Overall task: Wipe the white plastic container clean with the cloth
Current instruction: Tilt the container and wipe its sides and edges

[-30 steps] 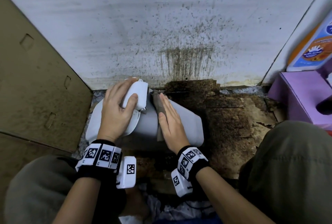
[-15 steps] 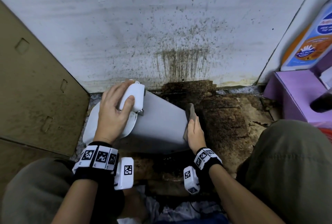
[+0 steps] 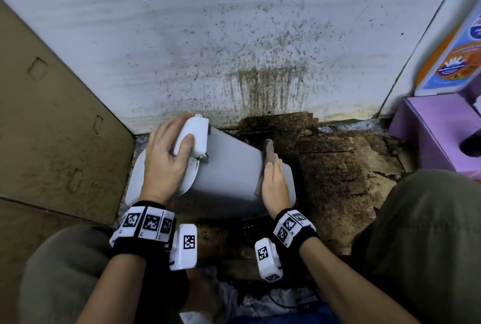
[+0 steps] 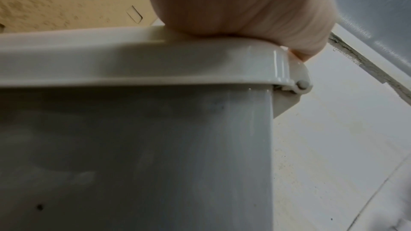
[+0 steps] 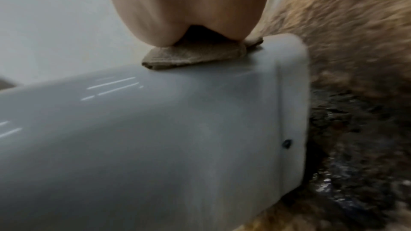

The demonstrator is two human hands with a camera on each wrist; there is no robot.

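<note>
The white plastic container (image 3: 229,175) lies on its side on the floor, lid end to the left. My left hand (image 3: 166,157) grips the white hinge block at the lid's rim, fingers over it and thumb on its near face. In the left wrist view the palm (image 4: 244,6) sits on the lid's edge above the container wall (image 4: 155,147). My right hand (image 3: 273,183) lies flat on the container's top face near its base end and presses a folded brown cloth (image 3: 269,153) onto it. The right wrist view shows the cloth (image 5: 195,55) squeezed under the hand (image 5: 189,6).
A stained white wall (image 3: 260,50) stands right behind the container. Soaked, dirty brown cardboard (image 3: 338,180) covers the floor to the right. A cardboard panel (image 3: 52,141) closes the left side. A purple box (image 3: 437,131) and an orange-and-blue package (image 3: 455,58) are at right.
My right hand slid the cloth along the container from beside the lid to the base end and now stays there. The left hand kept its grip; the container turned slightly.
</note>
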